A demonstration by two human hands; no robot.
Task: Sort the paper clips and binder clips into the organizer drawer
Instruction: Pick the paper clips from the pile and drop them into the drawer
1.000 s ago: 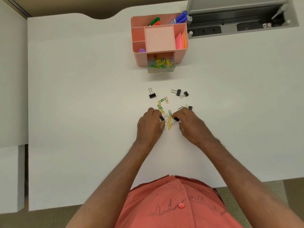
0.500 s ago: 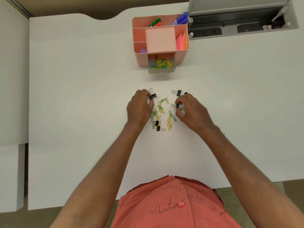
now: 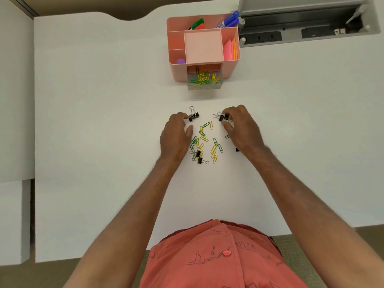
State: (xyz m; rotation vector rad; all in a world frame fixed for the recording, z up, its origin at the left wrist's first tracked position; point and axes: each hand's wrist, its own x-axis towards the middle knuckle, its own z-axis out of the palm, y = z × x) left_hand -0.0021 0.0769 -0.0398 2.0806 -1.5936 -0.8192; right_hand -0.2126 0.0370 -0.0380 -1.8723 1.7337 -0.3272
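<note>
Right fingers (image 3: 228,112) pinching binder clip (image 3: 222,117) — handles leftward

Matt white table (image 3: 104,121), smooth pink plastic organizer (image 3: 230,69) with clear plastic drawer (image 3: 204,86), glossy coated-wire paper clips (image 3: 214,150).

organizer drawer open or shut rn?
Open. The clear drawer sticks out from the pink organizer's front, with yellow and green paper clips inside.

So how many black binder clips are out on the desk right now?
5 visible: one at the left hand's fingertips, two bunched at the right hand, two touching below the paper clips. A dark bit under the right wrist may be another.
</note>
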